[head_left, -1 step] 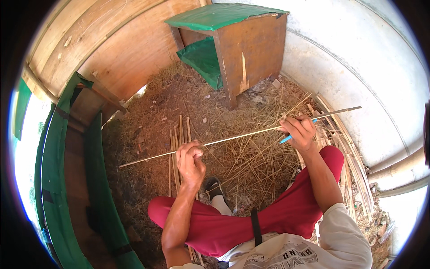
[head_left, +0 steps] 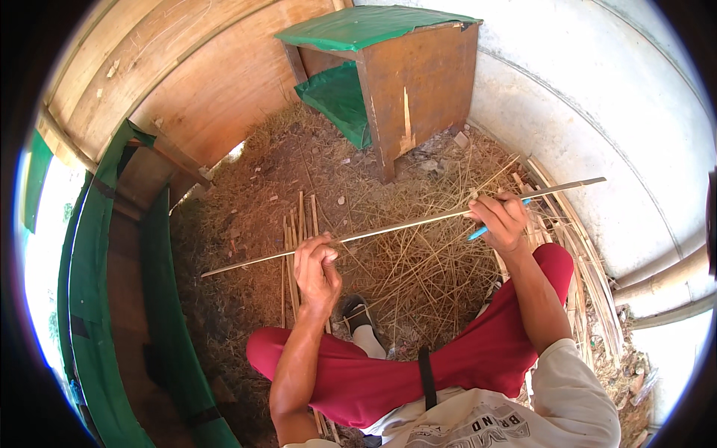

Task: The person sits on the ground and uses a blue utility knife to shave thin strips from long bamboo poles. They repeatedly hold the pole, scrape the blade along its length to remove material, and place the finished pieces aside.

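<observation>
Sitting cross-legged in red trousers (head_left: 463,373) on a dirt floor strewn with shavings, the person held a long thin bamboo strip (head_left: 403,226) that ran from the middle left of the frame up to the upper right. The left hand (head_left: 317,269), at centre, was closed around the strip, thumb and curled fingers pinching it. The right hand (head_left: 502,222), right of centre, gripped the strip further along, fingers pressed together over it, and also held a blue-handled tool (head_left: 482,230); only the handle end poked out below the fist.

Judging by the pose, the step in hand looked like trimming or shaving the strip, with the tool worked along it. The next move would call for a steady left-hand hold, so the springy strip could not flex, and a controlled draw of the tool with the fingers kept away from its edge.

Much stayed unclear. The blade was hidden inside the right hand, so whether it touched the strip could not be told. A bundle of cut strips (head_left: 295,246) lay on the ground behind the left hand, partly covered by it. More strips (head_left: 582,254) curved along the white wall at right. A brown wooden cabinet (head_left: 418,82) with a green top stood at upper centre.
</observation>
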Demonstrator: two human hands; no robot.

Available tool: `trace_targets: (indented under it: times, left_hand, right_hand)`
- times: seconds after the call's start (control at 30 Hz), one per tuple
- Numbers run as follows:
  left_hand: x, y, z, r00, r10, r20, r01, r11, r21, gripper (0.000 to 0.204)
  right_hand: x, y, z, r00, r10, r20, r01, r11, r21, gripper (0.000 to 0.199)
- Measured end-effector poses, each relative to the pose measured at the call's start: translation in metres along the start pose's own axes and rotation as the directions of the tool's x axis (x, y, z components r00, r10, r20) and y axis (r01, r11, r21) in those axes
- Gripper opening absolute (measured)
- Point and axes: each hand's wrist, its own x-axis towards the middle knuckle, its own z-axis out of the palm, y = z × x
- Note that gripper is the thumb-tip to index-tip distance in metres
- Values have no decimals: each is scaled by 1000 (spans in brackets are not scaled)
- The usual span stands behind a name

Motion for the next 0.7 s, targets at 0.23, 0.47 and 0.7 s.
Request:
trace_targets:
  times: [0.23,0.47,0.7]
  left_hand:
    - [9,8,-11,995,-72,73,67,995,72,23]
    - [3,-3,-20,883,-320,344,300,947,110,27]
    - [8,10,-22,860,-398,319,389,916,96,30]
  right_hand:
    - [-6,8,-13,996,-72,-53,68,995,-67,15]
    - [-4,7,-13,989,-136,-64,131,989,-75,17]
    - [-3,7,-6,1000,7,-24,-8,998,-55,17]
